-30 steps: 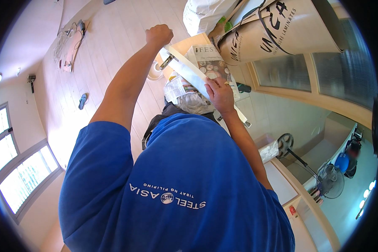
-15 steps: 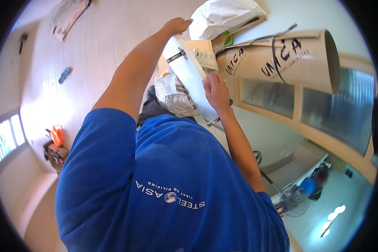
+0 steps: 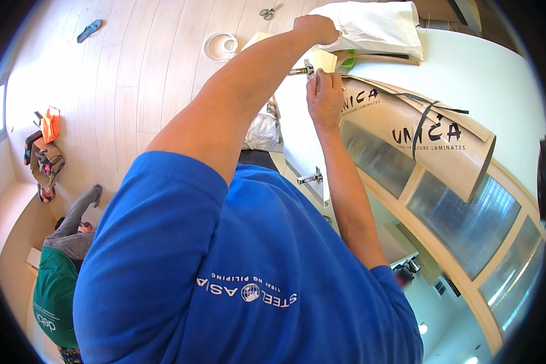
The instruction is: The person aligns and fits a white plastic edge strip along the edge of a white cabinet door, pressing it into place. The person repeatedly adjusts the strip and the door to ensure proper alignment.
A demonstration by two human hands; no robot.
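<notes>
A white cabinet door is upright in front of me, partly behind my left forearm. Two metal hinges show on it, an upper hinge and a lower hinge. My right hand has its fingers curled over the door near the upper hinge, beside a pale cream piece. Farther out, my left hand is closed in a fist against the near edge of a white sack. What its fingers hold, if anything, is hidden.
A brown laminate wrapper tied with black strap lies at right, above glazed framed panels. On the plank floor are a white coil, scissors, a slipper and an orange bag. A person in green is at lower left.
The door and both hands have shifted right in view, with the door turned so both hinges stand out. The view has swung, bringing the person in green, coil and scissors in.
</notes>
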